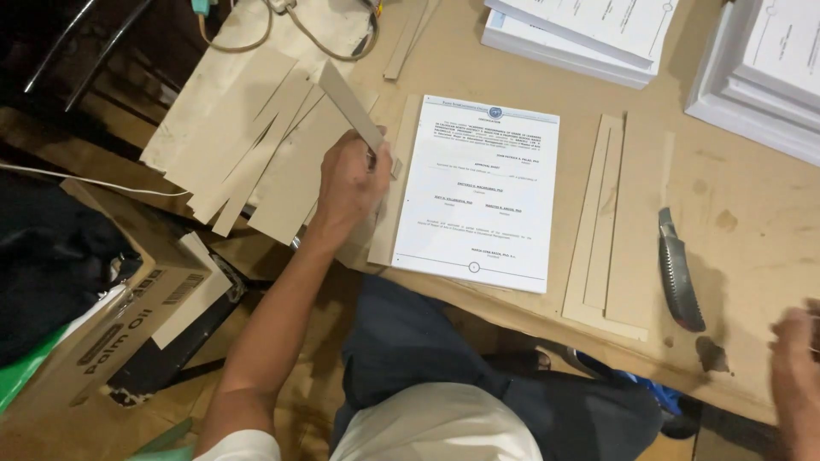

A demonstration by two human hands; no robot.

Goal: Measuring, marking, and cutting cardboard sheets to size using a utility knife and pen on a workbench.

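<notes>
While gripping a narrow cardboard strip (pixel 352 104) between closed fingers, left hand (pixel 352 183) just left of centre frame — strip slanting up toward the upper left, over a fan of cut cardboard pieces (pixel 248 145). Touching the hand's right side, a stack of printed white sheets (pixel 478 192) on the brown table (pixel 752 213). Right hand (pixel 799 358) at the lower right edge, blurred — grip impossible to tell, nothing seen in it. Near it, a utility knife (pixel 679 273); more strips (pixel 602 222) right of the sheets
</notes>
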